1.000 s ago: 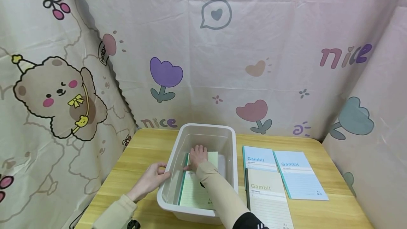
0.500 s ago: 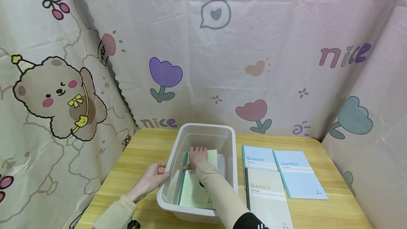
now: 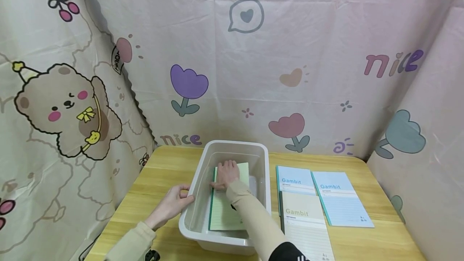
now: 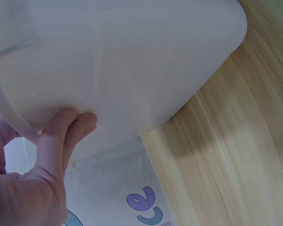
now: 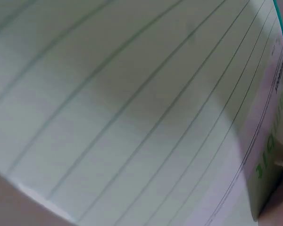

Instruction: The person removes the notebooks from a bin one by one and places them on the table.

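A pale green notebook (image 3: 220, 212) with a darker green spine lies inside a light grey plastic bin (image 3: 267, 204). My right hand (image 3: 227, 174) rests on the notebook's far part, fingers pointing to the bin's back wall and thumb stretched out to the spine. In the right wrist view the ruled cover (image 5: 146, 103) fills most of the picture, with only a sliver of the hand at the right edge. My left hand (image 3: 173, 204) pinches the bin's left rim. The left wrist view has those fingers (image 4: 61, 132) against the bin's wall (image 4: 132, 70).
Right of the bin, two blue notebooks (image 3: 295, 181) (image 3: 346, 206) and a cream notebook (image 3: 308, 228) lie on the wooden table (image 3: 174, 164). The cream one overlaps a blue one. A printed curtain (image 3: 239, 63) hangs behind the table.
The green notebook has slid toward the bin's back wall under my right hand, leaving a gap at the near wall. My left hand has stayed on the rim.
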A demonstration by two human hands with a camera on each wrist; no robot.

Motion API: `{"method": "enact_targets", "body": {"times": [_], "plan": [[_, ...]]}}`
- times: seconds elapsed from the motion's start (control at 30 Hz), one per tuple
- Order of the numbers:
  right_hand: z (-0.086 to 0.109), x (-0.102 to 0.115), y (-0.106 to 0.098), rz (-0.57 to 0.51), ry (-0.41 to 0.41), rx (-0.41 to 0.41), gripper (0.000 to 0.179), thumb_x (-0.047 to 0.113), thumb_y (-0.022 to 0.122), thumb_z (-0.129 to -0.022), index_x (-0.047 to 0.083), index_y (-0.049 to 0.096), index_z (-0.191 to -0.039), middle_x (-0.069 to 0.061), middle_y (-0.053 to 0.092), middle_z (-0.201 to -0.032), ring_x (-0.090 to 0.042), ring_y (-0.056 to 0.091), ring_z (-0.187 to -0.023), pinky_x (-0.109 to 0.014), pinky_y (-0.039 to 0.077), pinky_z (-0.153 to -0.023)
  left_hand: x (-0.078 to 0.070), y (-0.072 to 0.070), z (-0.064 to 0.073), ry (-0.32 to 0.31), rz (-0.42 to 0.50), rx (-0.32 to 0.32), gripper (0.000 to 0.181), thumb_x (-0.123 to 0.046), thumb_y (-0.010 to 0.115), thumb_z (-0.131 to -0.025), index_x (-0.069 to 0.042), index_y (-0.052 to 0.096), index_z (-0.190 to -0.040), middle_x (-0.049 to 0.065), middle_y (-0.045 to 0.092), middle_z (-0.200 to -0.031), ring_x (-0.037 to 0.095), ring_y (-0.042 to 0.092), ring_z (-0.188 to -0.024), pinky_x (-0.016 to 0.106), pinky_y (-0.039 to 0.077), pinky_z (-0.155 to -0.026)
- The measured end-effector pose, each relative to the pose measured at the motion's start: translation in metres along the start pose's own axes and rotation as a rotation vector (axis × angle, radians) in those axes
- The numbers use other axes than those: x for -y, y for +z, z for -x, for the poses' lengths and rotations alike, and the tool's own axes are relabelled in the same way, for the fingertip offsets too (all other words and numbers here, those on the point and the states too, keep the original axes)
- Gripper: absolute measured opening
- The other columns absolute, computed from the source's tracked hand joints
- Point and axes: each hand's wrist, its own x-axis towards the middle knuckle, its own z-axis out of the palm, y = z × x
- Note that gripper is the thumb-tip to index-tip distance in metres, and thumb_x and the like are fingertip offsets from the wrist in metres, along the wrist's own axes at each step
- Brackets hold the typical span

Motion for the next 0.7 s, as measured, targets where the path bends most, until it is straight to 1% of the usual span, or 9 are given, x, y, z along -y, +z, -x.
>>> {"method": "enact_targets", "body": {"times": [0.13,0.2,0.33,0.4,0.47,0.57,0.7], "plan": [[-0.001,-0.007,-0.005,0.030,0.030,-0.059,0.084,0.084,0.061,-0.073,0.017,0.059,-0.124,-0.007,0.067,-0.117,-0.023,0.060,-0.114,-0.036,0.048,-0.103,-0.001,0.001,-0.001,-0.007,-0.004,-0.008,0.048,-0.007,0.055,-0.095,0.022,0.041,-0.131,0.035,0.070,-0.110,0.038,0.074,-0.094,0.043,0.067,-0.075],[-0.001,-0.010,-0.007,0.031,0.041,-0.091,0.086,0.084,0.063,-0.071,0.016,0.059,-0.124,-0.007,0.068,-0.116,-0.023,0.061,-0.113,-0.037,0.048,-0.103,-0.002,0.001,-0.001,-0.008,-0.006,-0.011,0.048,-0.006,0.055,-0.095,0.022,0.041,-0.131,0.035,0.070,-0.109,0.037,0.074,-0.093,0.043,0.067,-0.075],[-0.002,-0.015,-0.012,0.031,0.065,-0.140,0.085,0.082,0.067,-0.069,0.016,0.059,-0.122,-0.008,0.070,-0.114,-0.024,0.062,-0.111,-0.037,0.049,-0.099,-0.001,0.002,-0.002,-0.009,-0.006,-0.014,0.048,-0.006,0.055,-0.095,0.023,0.041,-0.131,0.035,0.070,-0.109,0.037,0.075,-0.093,0.043,0.067,-0.075],[-0.002,-0.017,-0.014,0.027,0.068,-0.147,0.085,0.080,0.067,-0.070,0.015,0.059,-0.124,-0.010,0.070,-0.115,-0.025,0.062,-0.111,-0.038,0.050,-0.098,0.000,0.002,-0.002,-0.012,-0.006,-0.015,0.048,-0.005,0.055,-0.095,0.023,0.041,-0.131,0.036,0.069,-0.109,0.039,0.074,-0.093,0.043,0.067,-0.075],[-0.002,-0.019,-0.018,0.029,0.056,-0.159,0.085,0.080,0.066,-0.072,0.014,0.060,-0.125,-0.010,0.070,-0.113,-0.025,0.062,-0.109,-0.038,0.050,-0.096,0.000,0.003,-0.002,-0.020,-0.012,-0.017,0.048,-0.006,0.055,-0.095,0.023,0.041,-0.130,0.035,0.069,-0.109,0.038,0.074,-0.092,0.043,0.067,-0.075],[-0.004,-0.019,-0.028,0.033,0.012,-0.202,0.081,0.078,0.064,-0.074,0.014,0.060,-0.122,-0.009,0.070,-0.106,-0.024,0.062,-0.102,-0.036,0.050,-0.092,0.001,0.002,-0.002,-0.031,-0.018,-0.022,0.048,-0.006,0.055,-0.095,0.023,0.041,-0.130,0.036,0.069,-0.109,0.040,0.074,-0.093,0.043,0.067,-0.075],[-0.007,-0.019,-0.045,0.040,-0.037,-0.276,0.068,0.076,0.063,-0.075,0.016,0.059,-0.107,-0.004,0.067,-0.095,-0.020,0.061,-0.092,-0.033,0.049,-0.087,0.000,0.002,-0.002,-0.033,-0.022,-0.023,0.048,-0.007,0.055,-0.095,0.022,0.042,-0.131,0.036,0.069,-0.110,0.042,0.074,-0.094,0.043,0.067,-0.075]]}}
